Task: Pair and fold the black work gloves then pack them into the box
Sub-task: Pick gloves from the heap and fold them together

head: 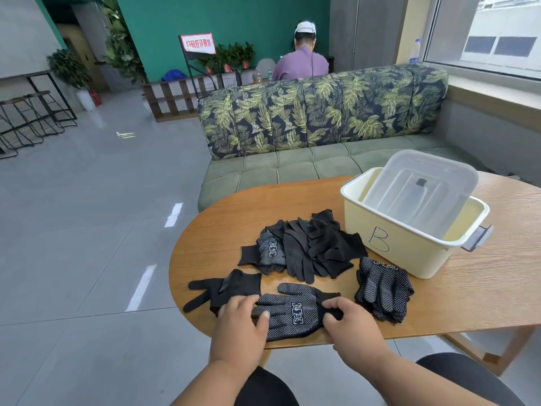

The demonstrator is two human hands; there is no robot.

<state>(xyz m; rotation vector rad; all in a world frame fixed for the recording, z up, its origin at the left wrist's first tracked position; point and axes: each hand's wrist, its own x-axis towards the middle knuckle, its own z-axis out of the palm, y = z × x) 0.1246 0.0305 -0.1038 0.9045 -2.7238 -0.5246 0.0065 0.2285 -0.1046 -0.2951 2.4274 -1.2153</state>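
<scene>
Black knit, dotted white: one work glove [288, 312] flat at the near edge of the wooden table [456, 300], dotted side up, printed mark in the middle. Left hand [241, 323] pressing its finger end, fingers nearly straight and a little apart, thumb laid on the dots. Right hand [348, 319] at the cuff end, fingers curled and pinching the cuff fabric; fingertips tucked under, so how deep the pinch goes not readable.

Partly under the left hand, a second glove [231, 288], plain side mostly up, two fingers pointing off the table's left edge, its near part hidden by the hand.

Further back, a loose heap of gloves [304, 247], overlapping, number impossible to count. Right of the dotted glove, just beside the box, a small stack of gloves [383, 288], dots up, layers not separable by eye.

Cream plastic box [389, 244] at the right rear of the table, marked "B" on its front wall, a grey handle at its right end. Clear lid [421, 186] leaning inside it, tilted; interior mostly veiled by the lid, contents unclear.

Behind the table, a green sofa [292, 168] with leaf-print back cushions. Beyond that, a seated person [301, 63] seen from behind, lower body cut off by the sofa.
</scene>
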